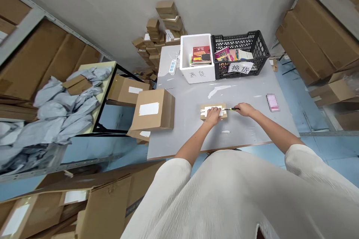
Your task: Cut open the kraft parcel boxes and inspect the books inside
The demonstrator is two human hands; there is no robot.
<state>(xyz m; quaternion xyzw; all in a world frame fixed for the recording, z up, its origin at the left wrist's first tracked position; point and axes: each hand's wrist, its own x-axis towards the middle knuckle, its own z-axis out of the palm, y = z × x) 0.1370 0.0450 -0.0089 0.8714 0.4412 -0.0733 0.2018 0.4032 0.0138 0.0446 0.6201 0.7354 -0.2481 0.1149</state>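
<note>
A small brown cardboard box (223, 116) with a white label on top lies on the grey table (190, 130). My left hand (213, 115) rests flat on its top, fingers spread over the label. From the right, my right hand (244, 109) is closed round the handle of a yellow-and-black utility knife (231, 109). The knife points left, its tip at the box's right end; whether the blade touches the tape there I cannot tell.
A white foam bin (198, 75) and a black plastic crate (241, 59), both with books, stand at the table's back. A larger cardboard box (168, 108) is at its left edge. A blurred pink item (272, 102) lies right. Grey parcels (67, 108) fill a side table.
</note>
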